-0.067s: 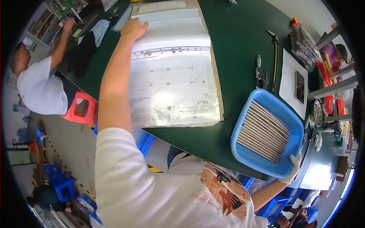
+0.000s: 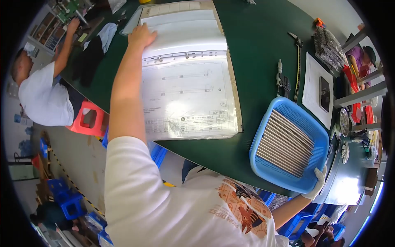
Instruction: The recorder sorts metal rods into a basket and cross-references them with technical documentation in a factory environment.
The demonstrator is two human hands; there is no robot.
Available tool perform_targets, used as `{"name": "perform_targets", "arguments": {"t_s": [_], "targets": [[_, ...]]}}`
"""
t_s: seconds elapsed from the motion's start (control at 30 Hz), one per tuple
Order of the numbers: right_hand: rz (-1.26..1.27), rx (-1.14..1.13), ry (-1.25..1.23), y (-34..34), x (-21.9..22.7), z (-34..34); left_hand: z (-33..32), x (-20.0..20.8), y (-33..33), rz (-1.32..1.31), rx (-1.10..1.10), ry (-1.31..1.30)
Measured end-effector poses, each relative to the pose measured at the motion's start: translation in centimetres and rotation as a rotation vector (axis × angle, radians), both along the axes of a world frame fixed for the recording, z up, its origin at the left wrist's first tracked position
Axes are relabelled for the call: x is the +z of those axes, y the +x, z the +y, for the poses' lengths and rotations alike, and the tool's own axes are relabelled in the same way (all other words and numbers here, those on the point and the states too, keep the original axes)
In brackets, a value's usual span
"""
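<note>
Head view: left hand point(image 2: 142, 36) lay on open binder point(image 2: 185, 103), fingers loosely parted; right hand point(image 2: 317, 183) pinched blue basket point(image 2: 319, 150) rim near green table point(image 2: 257, 53) edge, tabletop strip between both.

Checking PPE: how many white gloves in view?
2 in view: a worn glove on the right hand, at the blue basket; a loose glove right of the basket. More may be hidden.

On the table point(image 2: 255, 29), rods point(image 2: 284, 144) lie in a basket point(image 2: 319, 142) right of the binder point(image 2: 185, 103).
</note>
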State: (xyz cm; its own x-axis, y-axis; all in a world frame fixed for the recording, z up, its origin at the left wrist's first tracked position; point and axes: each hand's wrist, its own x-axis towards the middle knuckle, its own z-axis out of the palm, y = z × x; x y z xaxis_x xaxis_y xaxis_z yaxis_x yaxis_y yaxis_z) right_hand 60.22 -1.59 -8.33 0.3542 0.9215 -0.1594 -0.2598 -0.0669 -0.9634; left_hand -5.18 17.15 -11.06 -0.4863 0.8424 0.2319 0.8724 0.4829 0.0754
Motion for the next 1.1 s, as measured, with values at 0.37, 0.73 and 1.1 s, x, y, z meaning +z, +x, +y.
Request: {"name": "perform_targets", "arguments": {"t_s": [0.37, 0.73, 1.1], "targets": [[0.0, -0.045, -0.003, -0.8, 0.3, 0.2, -1.8, -3.2, 1.1, 0.057, 0.1, 0.227], [0.019, -0.058, 0.017, -0.5, 0.2, 0.0, -5.1, 6.8, 1.1, -0.453, -0.137, 0.757], [0.033, -0.026, -0.007, -0.4, 0.2, 0.2, -24.8, 2.1, 6.1, -1.015, -0.725, 0.413]]}}
